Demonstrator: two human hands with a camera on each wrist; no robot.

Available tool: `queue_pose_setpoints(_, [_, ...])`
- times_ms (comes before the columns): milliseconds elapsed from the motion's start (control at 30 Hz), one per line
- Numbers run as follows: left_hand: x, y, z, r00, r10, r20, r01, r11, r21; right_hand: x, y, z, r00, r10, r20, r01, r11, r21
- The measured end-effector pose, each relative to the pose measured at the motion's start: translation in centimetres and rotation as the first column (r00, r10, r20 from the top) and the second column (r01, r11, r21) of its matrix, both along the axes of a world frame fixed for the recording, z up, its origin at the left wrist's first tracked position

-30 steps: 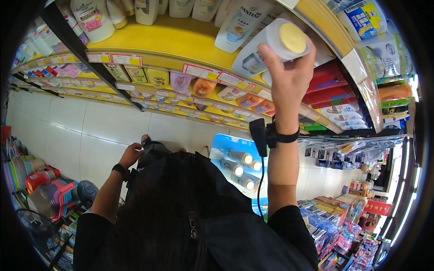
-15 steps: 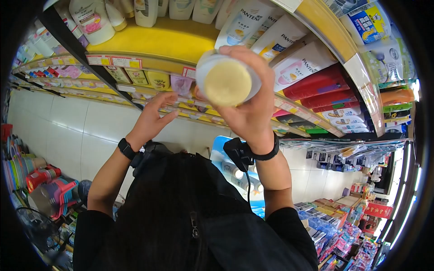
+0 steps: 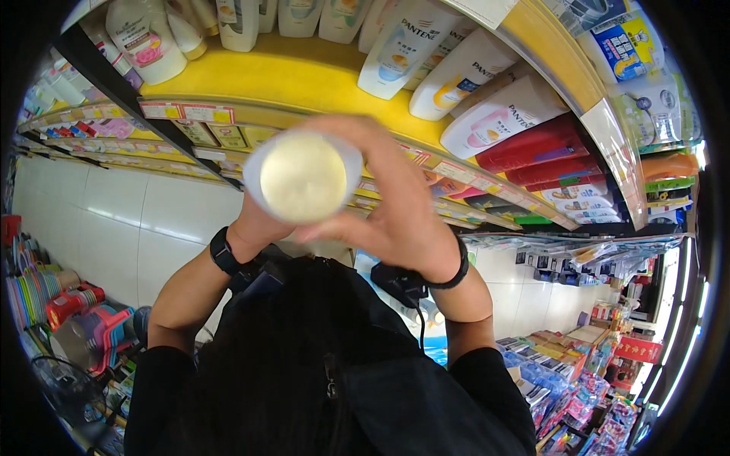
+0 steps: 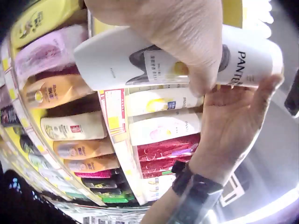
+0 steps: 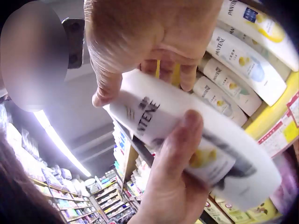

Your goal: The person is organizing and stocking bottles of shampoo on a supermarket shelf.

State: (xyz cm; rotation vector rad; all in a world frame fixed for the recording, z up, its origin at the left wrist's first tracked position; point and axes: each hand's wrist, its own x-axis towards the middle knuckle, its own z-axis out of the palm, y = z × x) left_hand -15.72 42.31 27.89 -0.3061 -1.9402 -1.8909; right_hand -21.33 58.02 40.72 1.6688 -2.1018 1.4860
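Note:
Both hands grip one white Pantene bottle (image 3: 304, 176) in front of the shelf, its pale round cap end facing up toward the head camera. My right hand (image 3: 395, 197) curls its thumb and fingers around the cap end. Lower on the body, my left hand (image 3: 255, 228) is partly hidden behind the bottle in the head view. In the right wrist view, the left thumb (image 5: 180, 144) lies across the front label, below the right hand (image 5: 145, 32). The left wrist view shows the bottle (image 4: 112, 60) lengthwise, a dark swirl on its label.
More Pantene bottles (image 3: 464, 76) stand on the yellow shelf (image 3: 296, 68), with red bottles (image 3: 532, 148) to their right. Price labels (image 3: 190, 112) line the shelf edge. A blue board (image 3: 436, 349) shows partly behind the right arm. Plastic basins (image 3: 87, 334) are at lower left.
The right hand has taken the bottle from the shelf and brought it left and toward the body. My left hand rose from low down and now holds the bottle too.

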Motion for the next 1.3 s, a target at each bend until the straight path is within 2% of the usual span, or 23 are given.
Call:
queue_pose_setpoints(33, [0.4, 0.3, 3.8, 0.980, 0.079, 0.183, -0.067, 0.995, -0.070, -0.8, 0.3, 0.0, 0.996, -0.086, 0.012, 0.086, 0.996, 0.017])
queue_pose_setpoints(67, [0.6, -0.2, 3.2, 0.978, 0.147, 0.149, -0.132, 0.986, -0.106, -1.7, 0.6, 0.0, 0.985, -0.170, 0.021, 0.169, 0.985, 0.036])
queue_pose_setpoints(100, [0.9, -0.5, 3.2, 0.967, 0.121, 0.223, -0.118, 0.993, -0.026, -2.9, 0.8, -0.3, 0.986, -0.167, 0.018, 0.166, 0.985, 0.037])
queue_pose_setpoints(133, [1.2, -0.8, 3.1, 0.951, 0.090, 0.295, -0.110, 0.992, 0.054, -4.4, 1.0, -0.9, 0.946, -0.324, -0.013, 0.321, 0.942, -0.097])
queue_pose_setpoints(167, [1.6, -1.2, 2.8, 0.951, 0.093, 0.294, -0.114, 0.992, 0.055, -5.5, 1.0, -1.2, 0.880, -0.474, -0.019, 0.457, 0.858, -0.233])
queue_pose_setpoints(200, [2.0, -1.6, 2.3, 0.946, 0.153, 0.287, -0.149, 0.988, -0.035, -6.2, 1.0, -1.1, 0.882, -0.470, -0.020, 0.453, 0.860, -0.234])
queue_pose_setpoints(233, [2.4, -2.0, 1.9, 0.938, 0.213, 0.275, -0.184, 0.975, -0.126, -6.8, 0.9, -0.9, 0.814, -0.570, -0.115, 0.535, 0.812, -0.234])
queue_pose_setpoints(267, [2.9, -2.2, 1.8, 0.937, 0.217, 0.275, -0.188, 0.974, -0.127, -7.4, 0.7, -0.8, 0.727, -0.655, -0.206, 0.610, 0.754, -0.244])
queue_pose_setpoints(333, [3.7, -2.6, 1.5, 0.900, 0.174, 0.399, -0.173, 0.984, -0.040, -8.5, -0.2, -1.1, 0.723, -0.651, -0.232, 0.596, 0.757, -0.267])
queue_pose_setpoints(500, [5.3, -2.8, 0.0, 0.876, 0.209, 0.435, -0.196, 0.978, -0.074, -11.2, -1.6, -0.3, 0.640, -0.702, -0.312, 0.649, 0.711, -0.270])
queue_pose_setpoints(633, [5.9, -3.0, -0.7, 0.863, 0.194, 0.467, -0.188, 0.980, -0.060, -12.8, -1.7, 0.5, 0.618, -0.705, -0.347, 0.679, 0.702, -0.217])
queue_pose_setpoints(700, [6.0, -3.0, -1.0, 0.862, 0.203, 0.464, -0.200, 0.978, -0.056, -13.0, -1.9, 1.0, 0.526, -0.735, -0.427, 0.732, 0.647, -0.213])
queue_pose_setpoints(733, [6.0, -3.0, -1.1, 0.863, 0.207, 0.461, -0.206, 0.977, -0.053, -13.1, -1.9, 1.1, 0.528, -0.733, -0.428, 0.729, 0.650, -0.213])
queue_pose_setpoints(800, [6.1, -3.1, -1.2, 0.863, 0.204, 0.462, -0.206, 0.977, -0.045, -13.0, -1.8, 1.2, 0.410, -0.723, -0.556, 0.725, 0.628, -0.282])
queue_pose_setpoints(833, [6.1, -3.1, -1.2, 0.864, 0.198, 0.463, -0.203, 0.978, -0.039, -12.9, -1.7, 1.3, 0.409, -0.724, -0.556, 0.726, 0.627, -0.282])
queue_pose_setpoints(900, [6.2, -3.2, -1.5, 0.864, 0.202, 0.462, -0.203, 0.978, -0.048, -12.3, -1.6, 1.7, 0.554, -0.726, -0.409, 0.691, 0.674, -0.261])
queue_pose_setpoints(1033, [6.0, -3.1, -1.4, 0.861, 0.168, 0.480, -0.180, 0.983, -0.020, -9.6, -1.9, 2.5, 0.542, -0.665, -0.514, 0.699, 0.696, -0.163])
queue_pose_setpoints(1067, [6.0, -3.0, -1.5, 0.862, 0.165, 0.479, -0.177, 0.984, -0.021, -9.2, -2.2, 2.9, 0.652, -0.718, -0.245, 0.709, 0.691, -0.138])
queue_pose_setpoints(1100, [6.0, -3.0, -1.6, 0.861, 0.166, 0.480, -0.174, 0.984, -0.028, -9.0, -2.4, 3.1, 0.701, -0.712, 0.047, 0.712, 0.694, -0.112])
queue_pose_setpoints(1233, [6.3, -2.9, -1.6, 0.855, 0.166, 0.491, -0.170, 0.985, -0.038, -10.1, -1.3, 2.0, 0.778, -0.625, -0.060, 0.608, 0.774, -0.178])
queue_pose_setpoints(1300, [6.5, -2.9, -1.6, 0.855, 0.162, 0.493, -0.168, 0.985, -0.032, -9.5, -0.9, 2.2, 0.766, -0.641, -0.051, 0.641, 0.768, -0.013])
